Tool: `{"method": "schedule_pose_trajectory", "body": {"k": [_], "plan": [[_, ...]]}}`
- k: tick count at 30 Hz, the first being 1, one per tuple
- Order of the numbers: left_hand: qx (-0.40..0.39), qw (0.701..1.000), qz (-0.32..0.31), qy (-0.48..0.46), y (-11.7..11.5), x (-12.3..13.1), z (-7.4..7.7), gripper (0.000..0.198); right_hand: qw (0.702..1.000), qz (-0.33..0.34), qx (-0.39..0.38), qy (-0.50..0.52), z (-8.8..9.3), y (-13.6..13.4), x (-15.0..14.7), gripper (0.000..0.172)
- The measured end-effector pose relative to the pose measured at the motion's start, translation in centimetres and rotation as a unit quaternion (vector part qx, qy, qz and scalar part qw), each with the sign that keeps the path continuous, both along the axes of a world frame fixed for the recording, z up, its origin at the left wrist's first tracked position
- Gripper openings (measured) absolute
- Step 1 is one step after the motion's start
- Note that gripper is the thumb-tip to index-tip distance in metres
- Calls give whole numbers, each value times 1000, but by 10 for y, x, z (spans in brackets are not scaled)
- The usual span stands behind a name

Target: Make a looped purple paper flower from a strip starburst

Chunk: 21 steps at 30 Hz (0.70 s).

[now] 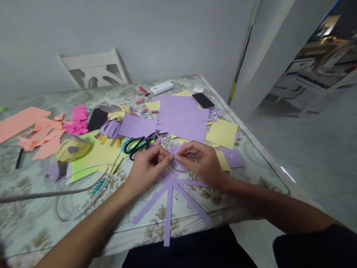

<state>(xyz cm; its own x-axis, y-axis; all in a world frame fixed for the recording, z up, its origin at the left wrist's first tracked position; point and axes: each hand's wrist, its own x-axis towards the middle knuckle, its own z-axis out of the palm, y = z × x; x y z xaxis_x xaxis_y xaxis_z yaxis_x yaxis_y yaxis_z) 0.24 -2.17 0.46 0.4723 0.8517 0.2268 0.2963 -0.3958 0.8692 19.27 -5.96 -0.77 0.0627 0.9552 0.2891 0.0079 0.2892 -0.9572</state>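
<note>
- A dining table covered with a floral tablecloth (25,206) carries all the papercraft.
- Peach paper (12,125) lies at the left, partly a long sheet, partly crumpled pieces.
- Broad lavender sheets (183,119) lie beyond the hands, not made into strips.
- The lavender strip cutout (170,189) is on the table directly below and between the hands; its strips are cut and fan toward the near edge, lying flat, so any shaping of these appears left to do.
- The left hand (147,170) and right hand (202,161) meet fingertip to fingertip, thumbs pinched against fingers, gripping what seems to be part of that cutout; the fingers hide exactly which part.
- A rounded yellow paper form (73,150) looks assembled, left of the hands.
- Black-handled scissors (136,146) rest just beyond the left hand, unheld.
- A teal paper coil (98,187), already curled, lies loose.
</note>
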Motion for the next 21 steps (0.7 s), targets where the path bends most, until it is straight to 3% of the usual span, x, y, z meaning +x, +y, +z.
{"method": "schedule_pose_trajectory", "body": {"k": [6,10,12,17,21], "plan": [[-17,998,43,51,9,-5,1,40,996,24,-65,57,1,6,3,29],[59,995,76,31,12,-8,10,25,992,29,-95,79,3,8,5,31],[60,996,60,4,12,-8,14,20,990,30,-104,86,3,8,5,30],[-77,996,-27,-26,9,-5,11,24,991,42,-97,86,0,8,3,28],[-54,998,-13,-14,7,-3,5,27,993,53,-85,67,-4,8,2,28]]}}
